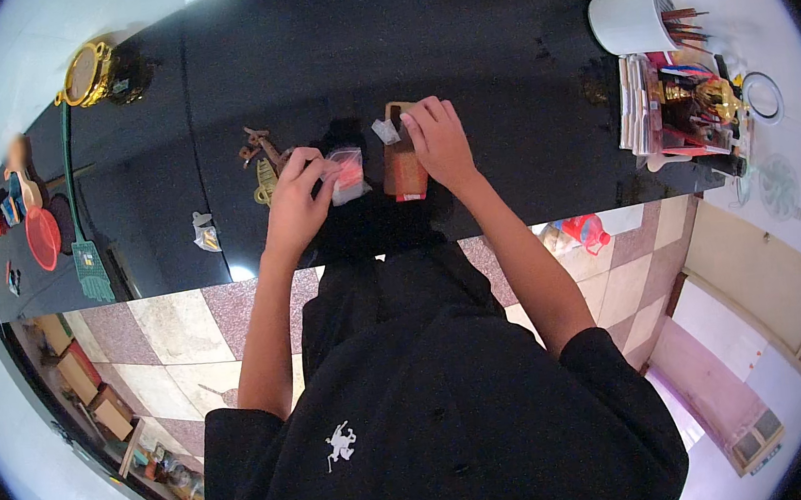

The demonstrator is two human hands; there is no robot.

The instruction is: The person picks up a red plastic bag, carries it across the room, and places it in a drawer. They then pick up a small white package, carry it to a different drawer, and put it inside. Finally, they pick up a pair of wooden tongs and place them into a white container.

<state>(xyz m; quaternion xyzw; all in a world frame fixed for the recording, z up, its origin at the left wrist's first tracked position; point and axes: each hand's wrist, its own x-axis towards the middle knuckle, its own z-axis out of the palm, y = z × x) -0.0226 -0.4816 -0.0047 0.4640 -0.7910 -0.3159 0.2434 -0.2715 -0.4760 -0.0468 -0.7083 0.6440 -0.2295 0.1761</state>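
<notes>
My left hand (299, 200) pinches the left edge of a small clear plastic bag (346, 176) with something red inside. My right hand (440, 142) rests at the right side of a small brown box (404, 170) on the black table; its fingertips are near the box's upper part, and whether they grip it is hidden. A small crumpled clear packet (386, 131) lies at the box's upper left. Beyond my left hand lie a brown toy-like piece (262, 144) and a yellow-green ribbed piece (265, 182).
A small packet (206, 236) lies on the black table (378, 40) at left. Farther left are a green fly swatter (89, 264), a red strainer-like item (43, 238) and a gold pot (88, 76). A white container (629, 22) and stacked boxes (636, 104) stand at right.
</notes>
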